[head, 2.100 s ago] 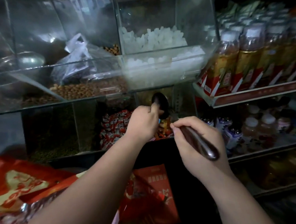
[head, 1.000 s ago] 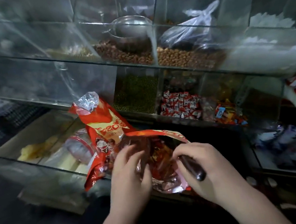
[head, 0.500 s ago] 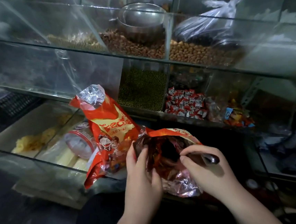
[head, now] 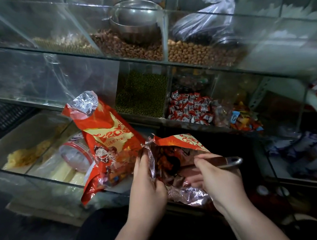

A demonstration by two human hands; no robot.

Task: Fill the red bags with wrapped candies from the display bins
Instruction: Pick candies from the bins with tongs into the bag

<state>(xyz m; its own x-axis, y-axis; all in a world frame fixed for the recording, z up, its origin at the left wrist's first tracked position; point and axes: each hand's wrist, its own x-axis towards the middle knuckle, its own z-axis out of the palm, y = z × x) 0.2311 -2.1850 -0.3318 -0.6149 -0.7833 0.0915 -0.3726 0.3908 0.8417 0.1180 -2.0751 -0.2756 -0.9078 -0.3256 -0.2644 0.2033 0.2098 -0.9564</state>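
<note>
Centrally, gripping the left rim of the open red bag with the left hand, fingers curled over the foil. Pinching the metal scoop by its handle with the right hand, far end hidden at the bag's mouth. Showing a second red bag lying just left, touching it. Showing red-and-white wrapped candies binned behind, beside mixed coloured candies.
</note>
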